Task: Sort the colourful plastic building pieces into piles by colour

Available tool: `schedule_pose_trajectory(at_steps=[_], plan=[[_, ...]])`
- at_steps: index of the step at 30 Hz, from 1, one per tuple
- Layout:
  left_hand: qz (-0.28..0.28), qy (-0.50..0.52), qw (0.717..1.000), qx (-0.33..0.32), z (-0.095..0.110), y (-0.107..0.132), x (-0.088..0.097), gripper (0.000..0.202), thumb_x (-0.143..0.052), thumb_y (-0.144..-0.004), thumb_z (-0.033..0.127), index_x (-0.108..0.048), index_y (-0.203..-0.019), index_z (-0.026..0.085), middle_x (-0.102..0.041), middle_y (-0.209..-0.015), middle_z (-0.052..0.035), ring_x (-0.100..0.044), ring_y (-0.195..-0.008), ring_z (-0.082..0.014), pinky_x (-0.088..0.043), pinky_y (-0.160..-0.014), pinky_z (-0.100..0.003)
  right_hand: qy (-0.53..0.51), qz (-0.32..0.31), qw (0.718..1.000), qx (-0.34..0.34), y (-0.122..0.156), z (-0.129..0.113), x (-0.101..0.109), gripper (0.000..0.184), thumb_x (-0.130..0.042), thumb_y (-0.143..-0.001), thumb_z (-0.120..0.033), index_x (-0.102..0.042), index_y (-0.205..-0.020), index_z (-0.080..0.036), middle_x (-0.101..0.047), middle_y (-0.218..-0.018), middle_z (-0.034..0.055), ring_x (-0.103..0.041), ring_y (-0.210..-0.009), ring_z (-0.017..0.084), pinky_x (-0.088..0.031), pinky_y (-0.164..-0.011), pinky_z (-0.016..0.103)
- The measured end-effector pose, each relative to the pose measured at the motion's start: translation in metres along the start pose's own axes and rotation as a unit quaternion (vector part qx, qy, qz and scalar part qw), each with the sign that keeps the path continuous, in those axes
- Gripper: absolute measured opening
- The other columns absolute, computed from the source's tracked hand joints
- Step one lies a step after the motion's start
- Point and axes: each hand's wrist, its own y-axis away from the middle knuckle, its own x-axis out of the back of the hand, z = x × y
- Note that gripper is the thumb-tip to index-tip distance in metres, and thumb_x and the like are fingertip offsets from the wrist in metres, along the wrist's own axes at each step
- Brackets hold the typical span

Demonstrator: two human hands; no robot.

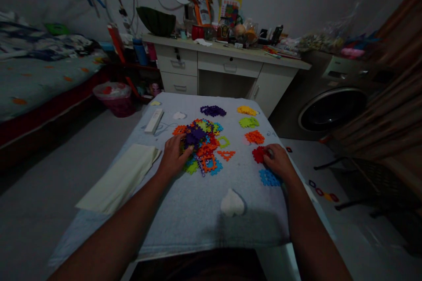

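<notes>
A mixed heap of toothed plastic building pieces (207, 139) lies mid-table in purple, orange, red, green and blue. My left hand (174, 154) rests at its left edge, thumb and fingers apart beside the purple pieces (195, 135). On the right, my right hand (278, 161) has its fingers curled on red pieces (258, 154); the fingertips are partly hidden. Blue pieces (268, 178) lie just below that hand. Above it are orange (254, 137), lime green (249, 122) and yellow piles (247, 110). A separate purple pile (212, 110) sits at the back.
The cloth-covered table (198, 210) bears a white heart-shaped thing (232, 203), a long white box (154, 121) and a folded pale cloth (120, 178). Behind stands a cluttered desk (227, 63), with a washing machine (329, 96) at right. Some pieces (319, 192) lie on the floor.
</notes>
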Motion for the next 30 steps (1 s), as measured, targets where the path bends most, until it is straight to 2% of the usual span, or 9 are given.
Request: schedule_pose_trajectory(at_steps=[4,7,11,14,16,19,24,30], plan=[[0.002,0.006,1.0,0.0,-0.002,0.001,-0.001,0.049,-0.05,-0.089,0.049,-0.05,-0.129,0.02,-0.056,-0.13,-0.0136,-0.049,-0.124,-0.0315,-0.039,-0.107,-0.051,-0.034,0.023,0.998,0.057,-0.011,-0.03,0.008,0.022,-0.057,-0.08,-0.026,-0.065,-0.099,-0.019,-0.063,-0.109,0.0109,-0.056,-0.105,0.026,-0.041,-0.096,0.041],[0.0,0.009,1.0,0.005,-0.002,0.001,-0.001,0.049,-0.051,-0.089,0.047,-0.05,-0.13,0.021,-0.057,-0.13,-0.0133,-0.05,-0.124,-0.0316,-0.038,-0.107,-0.052,-0.092,-0.024,0.987,0.132,-0.023,-0.076,0.005,0.021,-0.057,-0.082,-0.023,-0.064,-0.101,-0.02,-0.064,-0.107,0.0097,-0.057,-0.103,0.024,-0.043,-0.094,0.039],[-0.007,0.014,1.0,0.013,0.001,0.001,0.0,0.049,-0.052,-0.088,0.046,-0.051,-0.13,0.021,-0.058,-0.129,-0.0127,-0.051,-0.122,-0.0318,-0.04,-0.106,-0.053,-0.121,-0.091,0.968,0.202,-0.033,-0.139,-0.021,0.023,-0.057,-0.082,-0.016,-0.065,-0.103,-0.019,-0.065,-0.106,0.0086,-0.057,-0.1,0.023,-0.043,-0.093,0.037],[-0.008,0.013,1.0,0.018,0.001,0.002,0.001,0.051,-0.053,-0.087,0.046,-0.051,-0.13,0.02,-0.059,-0.128,-0.0133,-0.052,-0.122,-0.0321,-0.041,-0.105,-0.052,-0.115,-0.085,0.966,0.217,-0.035,-0.165,-0.048,0.033,-0.055,-0.08,-0.008,-0.064,-0.109,-0.02,-0.064,-0.111,0.0089,-0.053,-0.106,0.024,-0.04,-0.095,0.038],[-0.008,0.011,1.0,0.019,0.001,0.002,0.001,0.053,-0.054,-0.086,0.047,-0.051,-0.13,0.018,-0.059,-0.129,-0.0141,-0.052,-0.121,-0.0325,-0.042,-0.104,-0.052,-0.107,-0.075,0.969,0.211,-0.035,-0.17,-0.061,0.037,-0.055,-0.08,-0.006,-0.064,-0.112,-0.021,-0.064,-0.111,0.0087,-0.052,-0.107,0.024,-0.039,-0.095,0.038],[-0.013,0.01,1.0,0.017,-0.002,0.002,-0.001,0.054,-0.054,-0.086,0.046,-0.05,-0.132,0.017,-0.058,-0.13,-0.0149,-0.052,-0.122,-0.0324,-0.041,-0.105,-0.051,-0.101,-0.073,0.972,0.201,-0.035,-0.168,-0.07,0.034,-0.056,-0.082,-0.006,-0.065,-0.11,-0.021,-0.065,-0.109,0.0081,-0.051,-0.104,0.025,-0.038,-0.093,0.038],[-0.017,0.01,1.0,0.012,-0.004,0.002,-0.003,0.055,-0.055,-0.086,0.045,-0.049,-0.133,0.018,-0.057,-0.132,-0.0151,-0.05,-0.124,-0.0333,-0.04,-0.106,-0.054,-0.104,-0.077,0.974,0.188,-0.034,-0.164,-0.066,0.021,-0.058,-0.088,-0.013,-0.067,-0.106,-0.018,-0.066,-0.105,0.0095,-0.05,-0.101,0.025,-0.038,-0.09,0.038],[-0.02,0.008,1.0,0.008,-0.002,0.001,-0.002,0.053,-0.056,-0.086,0.045,-0.048,-0.133,0.021,-0.056,-0.132,-0.0144,-0.049,-0.126,-0.034,-0.038,-0.107,-0.054,-0.138,-0.034,0.971,0.19,-0.03,-0.16,-0.065,0.019,-0.053,-0.094,-0.019,-0.067,-0.107,-0.02,-0.065,-0.103,0.009,-0.051,-0.101,0.024,-0.039,-0.092,0.038]])
